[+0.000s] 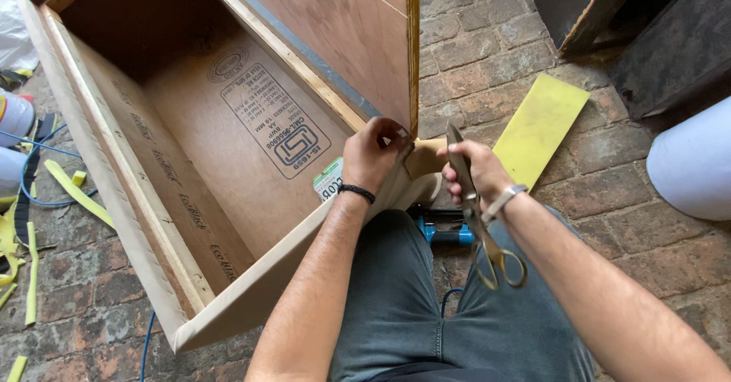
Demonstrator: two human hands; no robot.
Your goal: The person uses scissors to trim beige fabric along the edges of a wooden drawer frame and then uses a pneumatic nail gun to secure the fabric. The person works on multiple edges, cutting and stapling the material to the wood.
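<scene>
A flap of tan covering material [423, 157] sits just right of centre frame, at the near corner of the open plywood box [221, 146]. The left hand [375, 156] pinches this flap from its left side, fingers closed on it where it meets the box's upright panel edge. The right hand [478, 173] lies immediately right of the flap, curled shut around a pair of brass-coloured scissors [480, 214], whose blades point up toward the flap and whose loops hang low; the blade tips seem to touch the material, though the view is unclear there. A yellow strip [541, 125] lies on the brick floor [487, 55] at upper right. A blue tool [445, 233] rests below the hands.
</scene>
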